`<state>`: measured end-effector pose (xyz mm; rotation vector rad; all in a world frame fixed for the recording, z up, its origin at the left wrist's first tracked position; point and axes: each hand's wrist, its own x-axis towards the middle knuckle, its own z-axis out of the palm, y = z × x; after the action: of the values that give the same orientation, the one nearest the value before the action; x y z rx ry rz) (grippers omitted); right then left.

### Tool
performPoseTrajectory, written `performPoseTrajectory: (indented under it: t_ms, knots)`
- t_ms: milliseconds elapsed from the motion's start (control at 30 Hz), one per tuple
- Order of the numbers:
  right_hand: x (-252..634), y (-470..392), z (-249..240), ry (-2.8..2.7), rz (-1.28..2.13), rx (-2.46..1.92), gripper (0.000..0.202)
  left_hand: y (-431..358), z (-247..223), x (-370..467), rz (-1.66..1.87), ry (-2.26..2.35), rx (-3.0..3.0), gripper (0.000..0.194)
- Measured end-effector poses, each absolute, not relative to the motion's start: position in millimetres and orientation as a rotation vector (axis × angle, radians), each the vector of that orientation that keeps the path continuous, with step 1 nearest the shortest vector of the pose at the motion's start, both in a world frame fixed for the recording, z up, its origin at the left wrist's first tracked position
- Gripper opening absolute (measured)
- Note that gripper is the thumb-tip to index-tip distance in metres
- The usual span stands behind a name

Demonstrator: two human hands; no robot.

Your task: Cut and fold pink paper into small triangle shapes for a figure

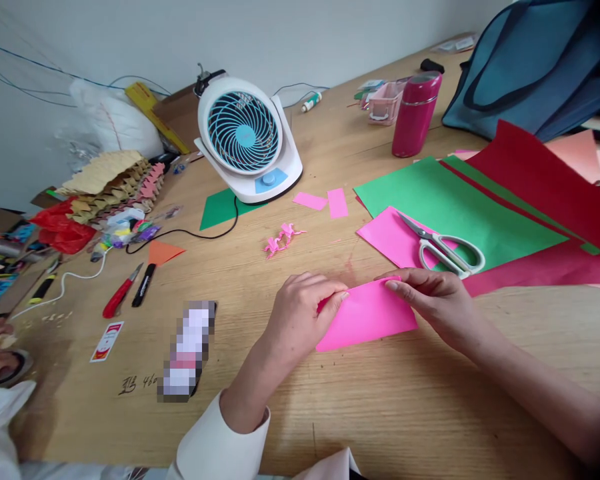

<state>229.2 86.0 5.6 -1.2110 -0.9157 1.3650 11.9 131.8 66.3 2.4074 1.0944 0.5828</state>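
A rectangular sheet of bright pink paper (367,317) is held above the wooden table, near its front. My left hand (303,307) pinches its upper left corner between thumb and fingers. At the upper right corner my right hand (430,300) grips the same sheet, thumb in front. Behind the right hand, scissors with pale handles (443,247) lie closed on another pink sheet (385,237) and a large green sheet (425,193). Small pink folded paper figures (283,240) stand beyond the left hand, and two small pink paper rectangles (337,203) lie farther back.
A white fan (250,140) stands at the back, its black cord on the table. A magenta flask (417,117) and blue bag (535,73) are back right. To the left lie a phone (187,350), a red-handled knife (120,293) and a marker (143,285). Another person's hand (0,367) is far left.
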Motion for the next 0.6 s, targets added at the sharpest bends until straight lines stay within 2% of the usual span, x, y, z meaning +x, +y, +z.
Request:
performPoseTrajectory:
  t_ms: [300,433,600]
  knots:
    - [227.7,83.9,10.1,-0.925,1.385,-1.151,0.021,131.3,58.0,29.4,0.558,1.12,2.276,0.016]
    - [225.5,85.0,13.1,-0.947,1.314,-1.117,0.024,132.1,56.4,30.0,0.529,1.126,2.171,0.018]
    - [226.5,85.8,12.0,-1.066,1.186,-1.119,0.017,131.9,55.6,29.0,0.517,1.126,2.075,0.019]
